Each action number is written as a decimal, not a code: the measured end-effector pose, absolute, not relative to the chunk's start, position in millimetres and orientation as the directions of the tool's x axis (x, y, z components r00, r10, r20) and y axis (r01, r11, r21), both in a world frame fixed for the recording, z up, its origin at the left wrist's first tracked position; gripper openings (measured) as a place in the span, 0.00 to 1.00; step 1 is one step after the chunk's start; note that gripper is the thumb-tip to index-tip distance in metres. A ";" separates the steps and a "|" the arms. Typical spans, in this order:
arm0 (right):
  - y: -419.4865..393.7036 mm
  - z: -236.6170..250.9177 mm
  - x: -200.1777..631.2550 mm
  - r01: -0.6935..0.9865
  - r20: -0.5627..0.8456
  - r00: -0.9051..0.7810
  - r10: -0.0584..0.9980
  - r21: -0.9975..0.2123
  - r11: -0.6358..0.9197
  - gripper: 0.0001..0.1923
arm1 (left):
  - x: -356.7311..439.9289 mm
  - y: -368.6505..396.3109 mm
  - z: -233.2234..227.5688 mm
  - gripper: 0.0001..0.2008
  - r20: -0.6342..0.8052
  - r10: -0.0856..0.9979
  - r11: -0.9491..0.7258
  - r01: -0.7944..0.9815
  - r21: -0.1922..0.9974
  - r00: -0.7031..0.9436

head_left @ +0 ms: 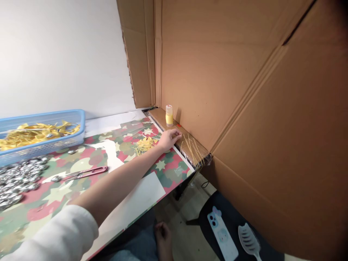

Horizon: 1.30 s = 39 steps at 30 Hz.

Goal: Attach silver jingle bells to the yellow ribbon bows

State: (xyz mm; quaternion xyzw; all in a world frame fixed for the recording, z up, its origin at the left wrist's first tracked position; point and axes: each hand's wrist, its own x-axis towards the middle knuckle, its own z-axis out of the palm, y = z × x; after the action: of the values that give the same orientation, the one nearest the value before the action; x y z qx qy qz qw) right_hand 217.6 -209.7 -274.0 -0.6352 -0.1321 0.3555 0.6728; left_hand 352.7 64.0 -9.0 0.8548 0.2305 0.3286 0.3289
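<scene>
My left hand (170, 139) reaches across the table to the brown-taped ledge at its right edge. Its fingertips are pinched together beside several thin yellow strings (192, 148) laid over the ledge; whatever the pinch holds is too small to make out. Just beyond the hand stands a small bottle (169, 116) with yellow contents. Under the forearm's far side lies a small heap of yellow ribbon bows and strings (146, 144). Low in the view, below the table edge, my right hand (163, 233) hangs by my leg with curled fingers, their inside hidden.
Left on the patterned table (160, 165) are a blue basket (81, 125) of yellow ribbon pieces, a pile of shiny silver pieces (21, 177) and pink thread snips (87, 173). Cardboard walls (212, 65) rise on the right. A dark stool (209, 203) holds a phone (223, 235) and hairbrush (248, 239).
</scene>
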 end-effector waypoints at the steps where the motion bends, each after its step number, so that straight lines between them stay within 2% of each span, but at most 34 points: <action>1: -209.7 -273.5 217.8 -0.316 -0.279 0.708 0.649 -0.947 -0.063 0.09 | 352.5 64.1 -8.9 0.05 0.411 0.607 -0.683 0.180 0.708 0.680; 10: -208.1 -274.8 218.9 -0.309 -0.284 0.702 0.653 -0.948 -0.080 0.08 | 352.2 60.8 -4.9 0.05 0.385 0.602 -0.687 0.209 0.696 0.699; 16: -207.4 -281.3 217.5 -0.302 -0.274 0.723 0.634 -0.951 -0.068 0.09 | 349.1 59.4 0.6 0.05 0.402 0.595 -0.730 0.259 0.633 0.696; 22: -205.8 -281.8 218.2 -0.305 -0.280 0.708 0.649 -0.949 -0.078 0.10 | 349.3 68.1 25.2 0.19 0.384 0.575 -0.735 0.250 0.630 0.722; 26: -204.6 -283.8 217.0 -0.313 -0.284 0.722 0.631 -0.947 -0.068 0.08 | 356.7 75.7 44.1 0.14 0.377 0.529 -0.789 0.276 0.550 0.761; 30: -203.6 -288.5 215.0 -0.303 -0.267 0.739 0.619 -0.952 -0.048 0.08 | 365.6 76.1 47.6 0.10 0.264 0.459 -0.840 0.318 0.439 0.848; 34: -203.1 -286.2 214.8 -0.285 -0.256 0.743 0.618 -0.957 -0.053 0.08 | 371.5 71.3 42.0 0.09 0.208 0.476 -0.851 0.387 0.354 0.855; 39: -203.8 -277.6 215.7 -0.272 -0.240 0.754 0.612 -0.961 -0.042 0.07 | 373.9 71.5 37.2 0.05 0.216 0.494 -0.851 0.417 0.318 0.842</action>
State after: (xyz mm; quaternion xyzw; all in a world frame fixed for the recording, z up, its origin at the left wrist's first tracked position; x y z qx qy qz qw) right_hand 215.7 -203.8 -277.6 -0.6446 -0.1318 0.3251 0.6793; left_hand 373.9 71.5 37.2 0.9508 0.2396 0.1466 0.1304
